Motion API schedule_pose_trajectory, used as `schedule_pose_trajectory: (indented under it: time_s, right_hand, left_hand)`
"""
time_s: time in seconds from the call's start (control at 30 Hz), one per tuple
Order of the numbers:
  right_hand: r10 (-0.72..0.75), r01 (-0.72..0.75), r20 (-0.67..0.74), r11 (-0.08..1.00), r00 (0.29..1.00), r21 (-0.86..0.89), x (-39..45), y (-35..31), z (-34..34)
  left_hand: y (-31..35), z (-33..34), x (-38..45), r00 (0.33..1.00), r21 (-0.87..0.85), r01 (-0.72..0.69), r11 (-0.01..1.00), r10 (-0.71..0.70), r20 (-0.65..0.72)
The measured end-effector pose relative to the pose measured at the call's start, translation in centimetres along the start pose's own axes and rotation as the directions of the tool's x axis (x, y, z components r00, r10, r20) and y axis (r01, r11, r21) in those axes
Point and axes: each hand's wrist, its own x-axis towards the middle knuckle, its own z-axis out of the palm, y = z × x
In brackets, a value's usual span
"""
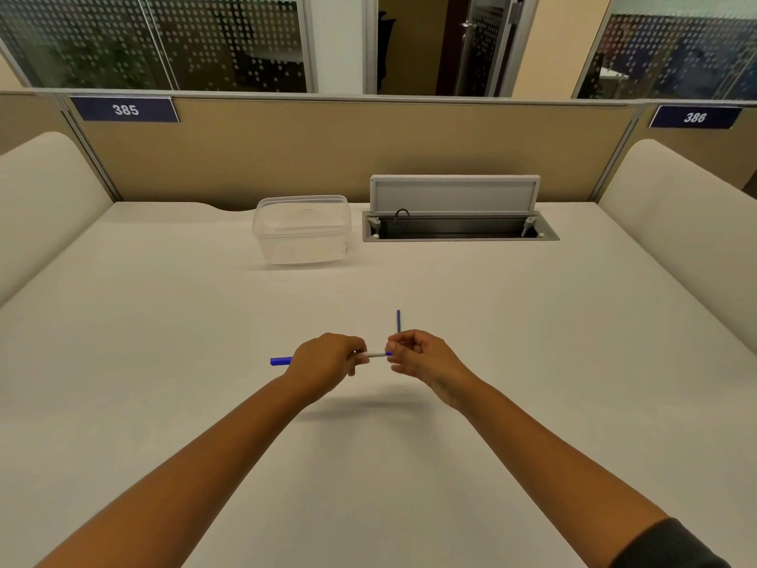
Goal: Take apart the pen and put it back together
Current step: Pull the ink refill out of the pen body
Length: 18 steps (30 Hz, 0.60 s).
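Note:
A pen with a white barrel point(375, 354) and a blue end point(281, 361) is held level above the white table point(164, 321), its length running left to right. My left hand point(327, 358) is closed around the barrel's middle, and the blue end sticks out to its left. My right hand point(418, 356) pinches the barrel's right tip, where a bit of blue shows. A thin blue refill point(398, 321) rises straight up from behind my right hand's fingers; its lower end is hidden, so I cannot tell if that hand holds it or it lies on the table.
A clear plastic container point(303, 229) stands at the back centre of the table. To its right, a cable hatch point(458, 229) is sunk into the table with its grey lid raised. Beige partition panels close the back and both sides.

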Motion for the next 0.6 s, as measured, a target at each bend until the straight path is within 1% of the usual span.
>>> schedule_pose_trajectory:
  time_s: [0.1, 0.2, 0.33, 0.4, 0.53, 0.6]
  right_hand:
    - [0.139, -0.138, 0.002, 0.990, 0.990, -0.024, -0.01, 0.26, 0.45]
    - [0.178, -0.177, 0.005, 0.981, 0.984, -0.080, -0.21, 0.44, 0.78]
    - [0.179, -0.178, 0.046, 0.984, 0.983, -0.028, -0.34, 0.40, 0.72]
    - [0.151, -0.149, 0.073, 0.988, 0.986, -0.025, -0.43, 0.27, 0.54]
    - [0.053, -0.049, 0.072, 0.998, 0.996, -0.047, -0.39, 0.30, 0.29]
    - [0.051, -0.051, 0.073, 0.999, 0.996, -0.010, -0.30, 0.17, 0.28]
  left_hand:
    - [0.04, -0.02, -0.04, 1.000, 0.003, 0.017, 1.000, -0.017, 0.003]
    - [0.07, -0.04, -0.18, 1.000, 0.012, 0.024, 1.000, -0.025, 0.019]
    - [0.14, -0.02, -0.37, 1.000, 0.089, 0.015, 0.996, -0.015, -0.002]
    - [0.17, 0.04, -0.36, 1.000, 0.114, 0.009, 0.993, -0.008, -0.014]
    - [0.07, 0.21, -0.31, 0.999, 0.085, 0.021, 0.996, -0.018, -0.030]
    - [0.06, 0.25, -0.35, 0.999, 0.071, 0.024, 0.997, -0.021, -0.046]
